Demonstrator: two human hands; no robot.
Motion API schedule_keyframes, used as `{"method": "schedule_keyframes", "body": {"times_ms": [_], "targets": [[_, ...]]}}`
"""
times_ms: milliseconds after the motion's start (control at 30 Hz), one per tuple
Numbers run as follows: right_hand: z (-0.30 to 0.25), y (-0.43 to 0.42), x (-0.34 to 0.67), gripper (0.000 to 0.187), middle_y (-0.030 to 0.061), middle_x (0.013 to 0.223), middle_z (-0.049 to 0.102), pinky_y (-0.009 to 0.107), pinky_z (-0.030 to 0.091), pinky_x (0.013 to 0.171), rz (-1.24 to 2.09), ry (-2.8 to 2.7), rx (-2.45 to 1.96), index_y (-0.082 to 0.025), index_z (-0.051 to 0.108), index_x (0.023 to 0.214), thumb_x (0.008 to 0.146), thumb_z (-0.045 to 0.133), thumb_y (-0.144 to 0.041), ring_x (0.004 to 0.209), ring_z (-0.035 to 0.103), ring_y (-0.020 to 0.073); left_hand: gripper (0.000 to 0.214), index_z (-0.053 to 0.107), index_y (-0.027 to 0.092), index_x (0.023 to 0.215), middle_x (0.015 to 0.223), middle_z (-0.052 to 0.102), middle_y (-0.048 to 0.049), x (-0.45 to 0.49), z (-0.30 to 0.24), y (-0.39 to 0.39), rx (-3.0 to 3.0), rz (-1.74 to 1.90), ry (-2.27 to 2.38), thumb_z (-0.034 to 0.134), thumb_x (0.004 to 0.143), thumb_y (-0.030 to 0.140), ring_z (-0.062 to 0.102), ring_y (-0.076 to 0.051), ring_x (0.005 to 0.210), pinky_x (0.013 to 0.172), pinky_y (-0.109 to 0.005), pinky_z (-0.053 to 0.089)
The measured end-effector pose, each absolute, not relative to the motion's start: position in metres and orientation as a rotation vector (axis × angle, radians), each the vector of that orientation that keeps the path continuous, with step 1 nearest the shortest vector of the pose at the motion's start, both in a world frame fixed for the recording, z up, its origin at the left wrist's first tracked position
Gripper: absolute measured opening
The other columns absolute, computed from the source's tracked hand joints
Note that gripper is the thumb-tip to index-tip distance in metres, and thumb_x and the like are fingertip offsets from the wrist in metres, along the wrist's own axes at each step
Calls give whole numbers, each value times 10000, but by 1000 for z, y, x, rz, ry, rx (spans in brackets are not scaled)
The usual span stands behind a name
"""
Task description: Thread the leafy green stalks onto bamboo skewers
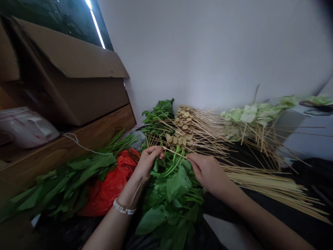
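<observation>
My left hand [148,160] is closed in a pinch on green leafy stems [174,163] and what looks like the tip of a bamboo skewer. My right hand [206,171] is closed on the same bunch of stems from the right side. The two hands nearly meet above a heap of loose green leaves [171,198]. Just beyond the hands lie skewers threaded with round tan slices [183,126]. A pearl bracelet [124,207] is on my left wrist.
A bundle of bare bamboo skewers [265,182] lies right of my right hand. Skewers of pale green leaves [249,116] rest at the back right. More greens [65,180] lie on a red plastic bag [111,184] at left. A cardboard box [75,76] stands behind.
</observation>
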State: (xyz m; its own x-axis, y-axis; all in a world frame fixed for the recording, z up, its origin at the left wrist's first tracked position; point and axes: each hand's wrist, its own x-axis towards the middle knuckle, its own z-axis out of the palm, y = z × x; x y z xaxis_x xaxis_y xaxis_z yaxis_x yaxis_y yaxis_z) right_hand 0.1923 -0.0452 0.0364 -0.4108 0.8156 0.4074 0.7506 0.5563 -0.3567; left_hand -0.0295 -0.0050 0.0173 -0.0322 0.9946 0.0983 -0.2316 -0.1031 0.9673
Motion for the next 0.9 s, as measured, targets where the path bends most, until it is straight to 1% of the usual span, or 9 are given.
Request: {"method": "schedule_keyframes", "body": {"times_ms": [200, 267, 333, 400, 467, 533, 633, 800, 900], "targets": [[34, -48, 184, 284, 55, 854, 721, 242, 414, 688, 135, -2270, -1239, -211, 665, 965, 970, 386, -159, 771, 657, 174, 270, 717, 151, 591, 557, 645, -14, -17, 16, -16, 1316, 1246, 1012, 806, 665, 395, 530, -86, 518, 541, -191, 425], [35, -48, 185, 283, 57, 862, 720, 242, 417, 700, 141, -2265, -1231, -213, 660, 972, 978, 379, -174, 792, 659, 177, 279, 736, 154, 640, 604, 677, -23, -16, 15, -17, 1299, 1245, 995, 810, 670, 421, 553, -94, 540, 559, -199, 437], [37, -46, 188, 283, 56, 860, 717, 248, 420, 709, 142, -2241, -1227, -214, 654, 968, 984, 373, -193, 799, 658, 182, 327, 764, 153, 733, 670, 708, -37, -19, 16, -15, 1248, 1284, 960, 789, 696, 477, 582, -106, 580, 585, -207, 452], [41, -43, 195, 275, 54, 850, 712, 260, 420, 711, 130, -2196, -1231, -212, 646, 966, 985, 371, -212, 783, 654, 189, 417, 778, 140, 819, 731, 728, -61, -22, 17, -11, 1188, 1347, 906, 740, 733, 546, 615, -125, 644, 643, -222, 478], [46, -39, 204, 262, 56, 830, 702, 275, 418, 698, 86, -2117, -1253, -203, 635, 977, 978, 374, -226, 740, 640, 196, 475, 778, 122, 853, 771, 737, -83, -24, 17, -7, 1134, 1417, 871, 720, 741, 580, 639, -146, 717, 719, -239, 494], [52, -34, 214, 257, 59, 796, 690, 288, 414, 674, 24, -2021, -1285, -191, 628, 992, 963, 375, -227, 691, 623, 203, 463, 775, 118, 850, 777, 735, -86, -24, 14, -5, 1110, 1427, 879, 742, 726, 563, 644, -154, 738, 736, -241, 494], [62, -28, 231, 250, 58, 760, 687, 294, 409, 646, -53, -1898, -1302, -188, 634, 980, 929, 389, -203, 663, 626, 211, 422, 769, 131, 857, 771, 728, -76, -21, 8, -3, 1131, 1364, 901, 767, 714, 528, 641, -158, 718, 708, -240, 492], [76, -23, 251, 216, 29, 667, 686, 283, 416, 585, -65, -1702, -1301, -199, 653, 956, 917, 444, -236, 555, 604, 191, 438, 768, 140, 964, 893, 748, -104, -18, 10, -10, 1348, 1203, 961, 714, 770, 529, 651, -191, 811, 761, -260, 493], [80, -22, 257, 203, 16, 638, 681, 281, 427, 584, -49, -1670, -1289, -204, 652, 940, 922, 457, -257, 522, 584, 178, 390, 757, 163, 1034, 854, 739, -71, -17, 13, -15, 1587, 1087, 1008, 768, 740, 420, 643, -190, 782, 750, -265, 488]]}}
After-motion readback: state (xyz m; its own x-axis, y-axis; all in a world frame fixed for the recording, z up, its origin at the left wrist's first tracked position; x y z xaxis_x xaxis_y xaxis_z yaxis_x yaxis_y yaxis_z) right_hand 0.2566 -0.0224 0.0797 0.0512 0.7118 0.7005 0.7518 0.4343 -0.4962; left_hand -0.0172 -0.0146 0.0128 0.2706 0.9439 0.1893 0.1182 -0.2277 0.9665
